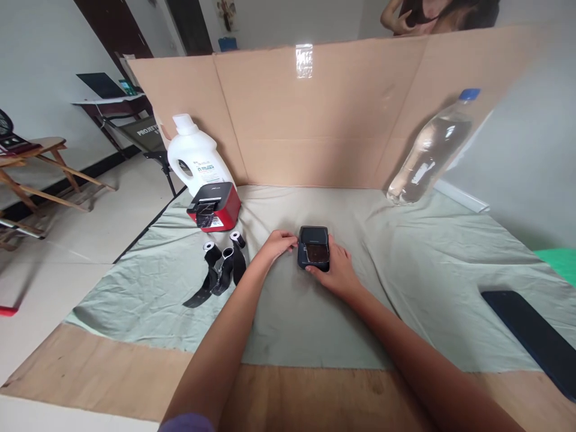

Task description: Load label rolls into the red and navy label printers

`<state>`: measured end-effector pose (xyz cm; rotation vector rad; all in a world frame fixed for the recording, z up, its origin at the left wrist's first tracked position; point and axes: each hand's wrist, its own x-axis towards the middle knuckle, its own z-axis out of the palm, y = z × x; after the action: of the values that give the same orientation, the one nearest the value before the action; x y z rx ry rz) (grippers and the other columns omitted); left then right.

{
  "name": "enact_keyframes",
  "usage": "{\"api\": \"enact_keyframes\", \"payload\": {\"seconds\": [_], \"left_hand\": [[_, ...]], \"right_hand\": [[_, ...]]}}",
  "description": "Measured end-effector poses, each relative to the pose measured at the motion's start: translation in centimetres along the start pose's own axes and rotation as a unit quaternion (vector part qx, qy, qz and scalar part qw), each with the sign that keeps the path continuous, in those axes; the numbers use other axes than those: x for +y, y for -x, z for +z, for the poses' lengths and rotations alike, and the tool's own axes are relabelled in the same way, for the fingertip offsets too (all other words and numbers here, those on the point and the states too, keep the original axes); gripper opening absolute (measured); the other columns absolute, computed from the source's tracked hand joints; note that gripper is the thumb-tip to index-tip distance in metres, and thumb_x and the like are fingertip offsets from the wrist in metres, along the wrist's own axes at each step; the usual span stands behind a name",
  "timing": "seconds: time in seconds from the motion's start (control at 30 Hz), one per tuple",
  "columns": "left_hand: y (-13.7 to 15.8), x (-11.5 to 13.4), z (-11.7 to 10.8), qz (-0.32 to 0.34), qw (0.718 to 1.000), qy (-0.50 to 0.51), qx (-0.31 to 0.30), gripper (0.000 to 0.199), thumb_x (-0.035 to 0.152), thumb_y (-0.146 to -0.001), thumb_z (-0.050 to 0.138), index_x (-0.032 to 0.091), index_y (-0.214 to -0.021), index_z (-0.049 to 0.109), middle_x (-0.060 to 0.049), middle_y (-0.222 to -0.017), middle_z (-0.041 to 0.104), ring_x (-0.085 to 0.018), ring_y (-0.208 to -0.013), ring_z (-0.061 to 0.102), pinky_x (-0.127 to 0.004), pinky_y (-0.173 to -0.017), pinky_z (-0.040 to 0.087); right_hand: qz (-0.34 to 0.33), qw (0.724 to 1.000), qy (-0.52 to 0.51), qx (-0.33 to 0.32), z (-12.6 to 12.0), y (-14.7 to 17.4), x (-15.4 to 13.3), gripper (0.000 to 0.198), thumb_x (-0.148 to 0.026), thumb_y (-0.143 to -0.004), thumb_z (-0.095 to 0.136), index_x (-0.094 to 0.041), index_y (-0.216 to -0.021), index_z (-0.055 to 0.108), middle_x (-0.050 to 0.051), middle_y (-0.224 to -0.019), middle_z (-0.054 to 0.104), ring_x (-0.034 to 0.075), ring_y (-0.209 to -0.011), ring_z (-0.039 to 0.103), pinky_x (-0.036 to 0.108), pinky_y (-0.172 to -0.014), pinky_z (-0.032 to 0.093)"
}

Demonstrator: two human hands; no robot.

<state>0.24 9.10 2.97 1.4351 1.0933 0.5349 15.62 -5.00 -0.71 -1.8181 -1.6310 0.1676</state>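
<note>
A small black label printer with a brownish window lies on the cloth in front of me. My right hand is wrapped around its right side, thumb at the near edge. At its left edge, the bent fingertips of my left hand press against the casing; part of the fingers is hidden. Several rolls of black label tape stand to the left of my left hand, with strips unrolled toward me. Behind them sits a red and black printer with a dark strip at its front.
A white jug stands at back left, a clear bottle with a blue cap leans at back right. Upright cardboard closes off the rear. A dark phone lies at right on the green cloth. Another person is beyond the cardboard.
</note>
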Motion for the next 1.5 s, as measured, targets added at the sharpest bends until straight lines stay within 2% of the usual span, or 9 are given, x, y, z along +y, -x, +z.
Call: {"api": "enact_keyframes", "payload": {"seconds": [0.3, 0.43, 0.57, 0.8, 1.0, 1.2, 1.33, 1.4, 1.5], "left_hand": [[-1.1, -2.0, 0.5, 0.047, 0.999, 0.0, 0.021, 0.012, 0.013, -0.075, 0.061, 0.015, -0.064, 0.066, -0.001, -0.061, 0.064, -0.011, -0.051, 0.054, -0.025, -0.056, 0.045], [-0.2, -2.6, 0.8, 0.146, 0.987, -0.005, 0.072, 0.018, 0.014, -0.077, 0.061, 0.017, -0.09, 0.073, -0.003, -0.089, 0.074, -0.014, -0.073, 0.063, -0.025, -0.072, 0.05], [0.8, -2.6, 1.1, 0.227, 0.968, -0.038, 0.1, 0.016, 0.022, -0.081, 0.064, 0.017, -0.092, 0.075, -0.004, -0.091, 0.075, -0.015, -0.075, 0.062, -0.027, -0.074, 0.049], [-0.4, -0.7, 1.6, 0.224, 0.963, -0.034, 0.146, 0.022, 0.027, -0.084, 0.064, 0.014, -0.096, 0.076, -0.007, -0.095, 0.076, -0.016, -0.083, 0.064, -0.028, -0.08, 0.05], [-2.7, 1.0, 1.7, 0.191, 0.971, -0.087, 0.116, 0.026, 0.024, -0.082, 0.066, 0.015, -0.104, 0.077, -0.005, -0.091, 0.076, -0.014, -0.068, 0.059, -0.028, -0.075, 0.051], [-2.1, 1.9, 2.2, 0.208, 0.961, -0.137, 0.12, 0.028, 0.019, -0.081, 0.062, 0.018, -0.106, 0.075, -0.003, -0.087, 0.072, -0.014, -0.066, 0.058, -0.028, -0.073, 0.05], [-1.3, 3.8, 2.3, 0.262, 0.912, -0.315, 0.031, 0.011, 0.021, -0.072, 0.071, 0.024, -0.08, 0.079, -0.005, -0.088, 0.072, -0.023, -0.087, 0.062, -0.03, -0.081, 0.049], [-1.5, 5.0, 2.6, 0.253, 0.872, -0.418, -0.025, 0.01, 0.023, -0.064, 0.079, 0.025, -0.073, 0.079, -0.007, -0.084, 0.072, -0.028, -0.097, 0.062, -0.031, -0.082, 0.048], [-2.3, 6.8, 3.4, 0.217, 0.858, -0.461, -0.068, 0.015, 0.017, -0.05, 0.084, 0.025, -0.057, 0.074, -0.007, -0.066, 0.068, -0.03, -0.093, 0.063, -0.03, -0.08, 0.047]], "right_hand": [[0.013, 1.0, 0.0, -0.022, -0.5, -0.1, -0.5, 0.094, -0.055, -0.078, 0.067, -0.021, -0.153, 0.024, 0.017, -0.133, 0.061, 0.038, -0.124, 0.056, 0.053, -0.104, 0.038], [0.012, 1.0, 0.004, -0.017, -0.5, 0.0, -0.6, 0.091, -0.056, -0.08, 0.065, -0.021, -0.154, 0.024, 0.016, -0.135, 0.06, 0.038, -0.126, 0.055, 0.053, -0.104, 0.037], [0.0, 1.0, -0.007, -0.014, -0.4, 0.0, -0.5, 0.093, -0.053, -0.079, 0.066, -0.021, -0.154, 0.021, 0.016, -0.131, 0.062, 0.038, -0.124, 0.056, 0.051, -0.102, 0.039], [0.006, 1.0, 0.008, -0.01, -0.3, -0.1, -0.4, 0.095, -0.047, -0.076, 0.065, -0.016, -0.154, 0.02, 0.019, -0.132, 0.06, 0.036, -0.123, 0.055, 0.051, -0.103, 0.038], [0.016, 1.0, 0.004, -0.019, -0.5, 0.0, -0.6, 0.098, -0.05, -0.078, 0.065, -0.014, -0.154, 0.017, 0.021, -0.133, 0.059, 0.037, -0.125, 0.053, 0.051, -0.106, 0.036], [0.015, 1.0, 0.011, -0.025, -0.6, 0.0, -0.7, 0.095, -0.043, -0.077, 0.063, -0.01, -0.153, 0.017, 0.023, -0.138, 0.056, 0.037, -0.128, 0.051, 0.052, -0.109, 0.034], [0.014, 0.999, 0.016, -0.024, -0.4, 0.0, -0.5, 0.093, -0.04, -0.078, 0.063, -0.008, -0.153, 0.018, 0.024, -0.139, 0.055, 0.036, -0.129, 0.051, 0.051, -0.11, 0.033], [0.019, 0.999, 0.015, -0.026, -0.3, 0.0, -0.5, 0.096, -0.044, -0.078, 0.064, -0.008, -0.154, 0.017, 0.024, -0.139, 0.055, 0.036, -0.129, 0.051, 0.051, -0.109, 0.033], [0.02, 0.999, 0.012, -0.022, -0.2, 0.0, -0.4, 0.101, -0.056, -0.08, 0.064, -0.01, -0.156, 0.015, 0.023, -0.14, 0.055, 0.038, -0.13, 0.049, 0.053, -0.109, 0.033]]}}
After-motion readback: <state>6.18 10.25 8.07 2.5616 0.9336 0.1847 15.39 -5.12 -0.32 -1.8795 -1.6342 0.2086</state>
